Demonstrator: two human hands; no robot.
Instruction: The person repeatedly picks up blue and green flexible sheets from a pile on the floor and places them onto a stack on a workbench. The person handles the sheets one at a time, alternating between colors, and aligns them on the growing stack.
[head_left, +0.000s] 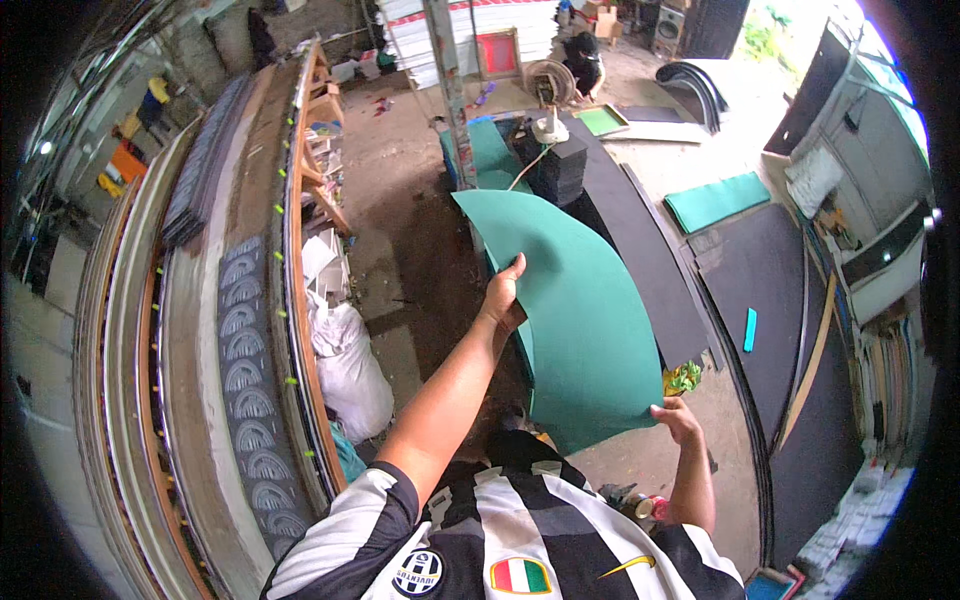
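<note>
A large, thin green sheet (pixel 590 340) bends in front of me, held up by both hands. On its left edge my left hand (pixel 504 290) is closed, thumb on top and the other fingers hidden beneath. My right hand (pixel 680 418) pinches the sheet's near right corner. Under the far end of the sheet, a stack of dark square pieces (pixel 558 170) stands on the worktable, with a white device and cord (pixel 549 127) on top. More green sheet material (pixel 490 150) lies at the table's far left.
On the left runs a long bench (pixel 190 330) with a dark strip of arched patterns (pixel 255 400). A white sack (pixel 348 365) leans beside it. Black sheets (pixel 765 300) and a folded green sheet (pixel 717 202) lie at right. A metal post (pixel 452 90) rises ahead; another person (pixel 583 68) crouches far off.
</note>
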